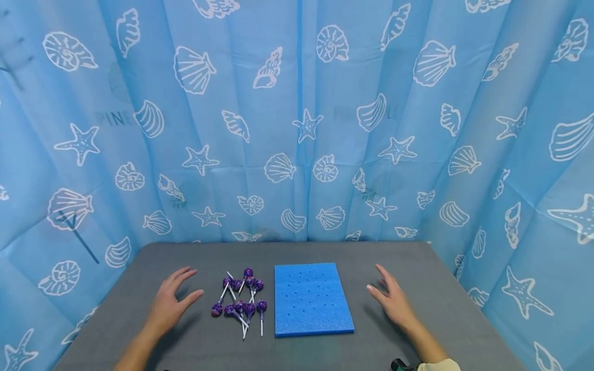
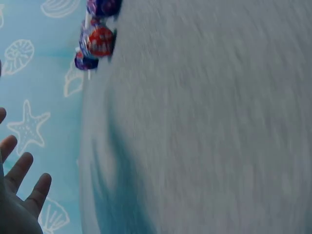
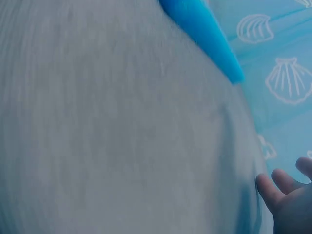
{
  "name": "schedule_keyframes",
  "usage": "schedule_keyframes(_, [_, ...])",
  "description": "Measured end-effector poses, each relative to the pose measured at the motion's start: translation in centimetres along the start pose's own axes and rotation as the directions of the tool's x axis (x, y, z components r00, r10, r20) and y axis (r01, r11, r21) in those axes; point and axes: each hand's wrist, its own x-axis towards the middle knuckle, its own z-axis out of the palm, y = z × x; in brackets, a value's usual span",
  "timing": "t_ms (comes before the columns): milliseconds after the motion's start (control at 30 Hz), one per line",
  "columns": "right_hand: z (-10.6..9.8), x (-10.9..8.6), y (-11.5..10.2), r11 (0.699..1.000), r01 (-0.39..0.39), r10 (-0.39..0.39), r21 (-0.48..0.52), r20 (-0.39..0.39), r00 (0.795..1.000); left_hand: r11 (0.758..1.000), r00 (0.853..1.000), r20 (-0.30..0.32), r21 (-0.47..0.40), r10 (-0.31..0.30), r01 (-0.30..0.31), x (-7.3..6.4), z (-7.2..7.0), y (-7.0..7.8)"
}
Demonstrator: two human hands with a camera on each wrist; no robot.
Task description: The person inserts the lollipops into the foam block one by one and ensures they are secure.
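The grey table (image 1: 223,355) spans the lower frame, its far edge before the curtain (image 1: 260,139). The blue foam board (image 1: 320,309) lies lower centre, open room separating it from the right hand (image 1: 395,304). That and the left hand (image 1: 168,305) hover, fingers spread; purple lollipops (image 1: 240,306) lie lower left of centre.

In the left wrist view, the left edge cuts off part of the left hand (image 2: 14,214), the top edge crops the lollipops (image 2: 100,39), whose wrapper print is too blurred to read, and the table (image 2: 204,122) is smeared. In the right wrist view, the right hand (image 3: 295,204) runs past the right edge and the blue board (image 3: 204,29) past the top. In the head view, overlapping lollipops hide parts of some sticks, the board's holes (image 1: 308,291) are too small to judge for depth, and the bottom edge cuts off the sleeve (image 1: 438,365).
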Motion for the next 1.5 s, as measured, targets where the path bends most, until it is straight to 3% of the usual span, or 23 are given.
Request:
schedule_keyframes(367, [2.7,0.1,-1.2,0.979,-0.089,0.091,0.183,0.0,0.996,0.986,0.997,-0.071,-0.164,-0.006,-0.006,1.0,2.0,1.7])
schedule_keyframes(600, [3.9,0.0,-1.9,0.946,-0.133,0.141,0.295,-0.004,0.99,0.949,0.994,-0.03,-0.3,-0.109,0.095,2.1,3.0,2.5])
schedule_keyframes(767, [4.6,0.2,-2.9,0.921,-0.179,0.198,0.346,-0.02,0.98,0.922,0.992,-0.008,-0.368,-0.129,0.117,3.2,3.5,3.1])
schedule_keyframes(1133, [6.6,0.3,-3.5,0.887,-0.23,0.263,0.401,-0.028,0.964,0.904,0.983,0.112,-0.387,-0.147,0.18,6.3,4.9,4.0])
schedule_keyframes(1300, [7.1,0.3,-3.3,0.904,-0.262,0.289,0.337,-0.033,0.957,0.91,0.97,0.177,-0.353,-0.165,0.219,7.0,5.5,4.2])
schedule_keyframes(1500, [7.3,0.2,-2.8,0.929,-0.232,0.252,0.287,-0.034,0.967,0.923,0.962,0.22,-0.313,-0.161,0.226,7.7,6.5,4.1])
